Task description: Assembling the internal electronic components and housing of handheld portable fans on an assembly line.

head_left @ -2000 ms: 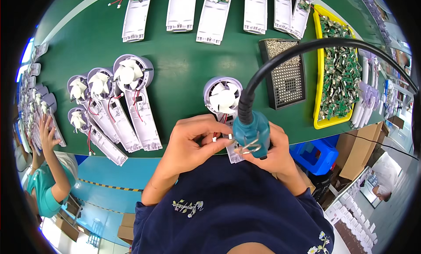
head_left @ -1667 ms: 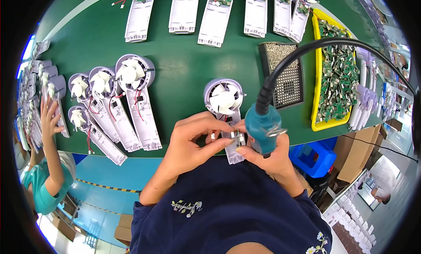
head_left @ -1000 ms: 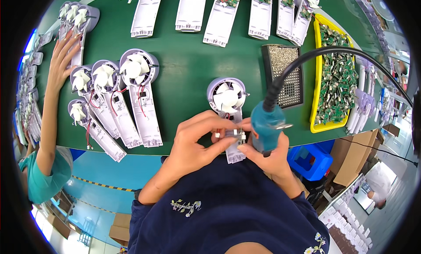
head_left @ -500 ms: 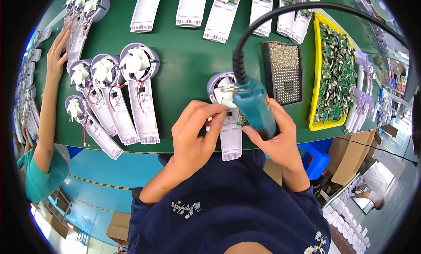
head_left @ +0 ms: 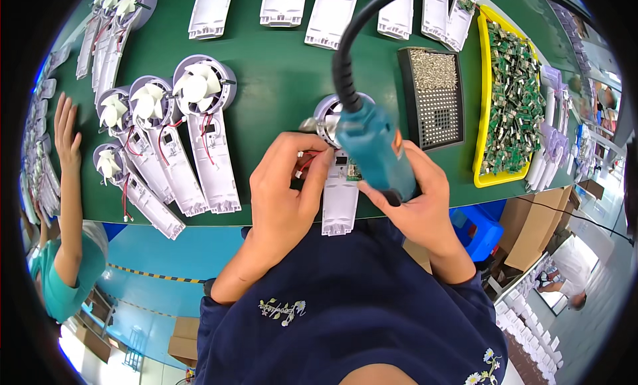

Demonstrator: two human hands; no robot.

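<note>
A white and lilac handheld fan shell (head_left: 339,209) lies in front of me at the table's near edge, its round head partly hidden behind a teal electric screwdriver (head_left: 374,149). My right hand (head_left: 425,199) is wrapped round the screwdriver, whose black cable arches up and away. My left hand (head_left: 282,192) is closed at the left side of the shell, thumb and forefinger together by the fan head. Red wires with a white plug (head_left: 302,167) show between its fingers. A small green circuit board (head_left: 353,170) sits against the shell, beside the screwdriver.
To the left lie several fan shells (head_left: 211,155) with white blades and red wires. Beyond my hands, more shells (head_left: 332,16) line the far side. A black screw tray (head_left: 435,99) and a yellow bin (head_left: 486,92) of circuit boards stand right. A co-worker's hand (head_left: 66,132) reaches in at left.
The screwdriver has moved left and up over the fan head, and my left hand and the shell have shifted slightly left. The co-worker's hand has come away from the fans at the upper left.
</note>
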